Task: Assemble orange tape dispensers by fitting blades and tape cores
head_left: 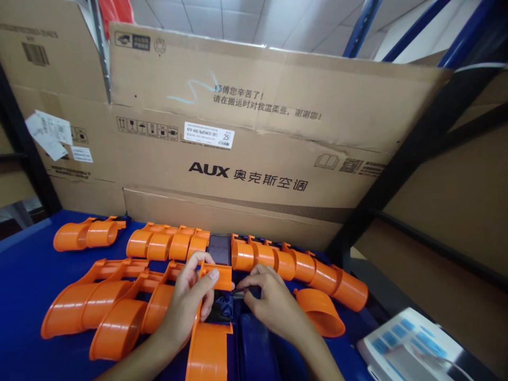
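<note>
The left hand [186,293] pinches an orange piece [208,352] by its flat end, thumb on top, the curved band below, at the front of the blue tabletop [24,275]. The right hand's [273,301] fingers curl just beside it; whether they hold anything, I cannot tell. 4 joined orange rings [159,246] lie behind.

The cardboard panel [254,151] bears "AUX 奥克斯空调" in large dark print. Above stand 2 lines: "师傅您辛苦了!" and "请在搬运时对我温柔些,谢谢您!" Its white label [209,135] reads "KFR-46G/BpR3AES1(B1)" and "25". Left of that runs a row of handling symbols [147,128], including arrows, glass and umbrella; farther right, an open-book sign [326,161] and QR code [350,165]. The paper labels [59,131] at far left are illegible.
</note>
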The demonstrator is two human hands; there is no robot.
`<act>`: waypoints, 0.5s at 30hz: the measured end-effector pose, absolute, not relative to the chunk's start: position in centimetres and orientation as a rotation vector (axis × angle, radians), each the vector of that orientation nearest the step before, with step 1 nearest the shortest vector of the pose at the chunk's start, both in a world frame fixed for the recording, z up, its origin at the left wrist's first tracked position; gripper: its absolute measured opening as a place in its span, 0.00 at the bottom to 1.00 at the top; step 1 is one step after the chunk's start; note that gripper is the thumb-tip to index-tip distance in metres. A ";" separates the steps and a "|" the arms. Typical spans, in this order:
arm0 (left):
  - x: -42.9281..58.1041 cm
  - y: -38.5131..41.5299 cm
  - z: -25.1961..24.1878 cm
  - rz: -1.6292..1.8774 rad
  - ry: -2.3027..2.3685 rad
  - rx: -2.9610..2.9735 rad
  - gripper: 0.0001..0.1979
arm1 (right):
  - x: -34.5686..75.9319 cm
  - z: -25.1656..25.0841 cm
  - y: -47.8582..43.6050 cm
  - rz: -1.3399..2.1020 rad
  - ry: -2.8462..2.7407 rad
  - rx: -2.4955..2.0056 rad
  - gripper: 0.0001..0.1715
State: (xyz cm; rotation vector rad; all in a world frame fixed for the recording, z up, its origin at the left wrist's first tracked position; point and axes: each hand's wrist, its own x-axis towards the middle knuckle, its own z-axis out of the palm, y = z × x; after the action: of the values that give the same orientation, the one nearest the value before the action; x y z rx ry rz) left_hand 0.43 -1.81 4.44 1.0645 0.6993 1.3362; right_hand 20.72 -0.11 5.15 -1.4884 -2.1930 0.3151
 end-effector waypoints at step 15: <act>1.4 -1.1 2.1 1.169 0.682 1.117 0.20 | 18.6 6.6 -1.4 0.749 -1.913 -1.073 0.17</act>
State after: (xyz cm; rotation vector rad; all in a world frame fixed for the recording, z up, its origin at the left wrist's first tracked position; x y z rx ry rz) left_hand 1.43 -1.09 2.14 1.1171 0.6818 1.1687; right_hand 18.57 -1.37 6.58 -1.0730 -1.9132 0.7492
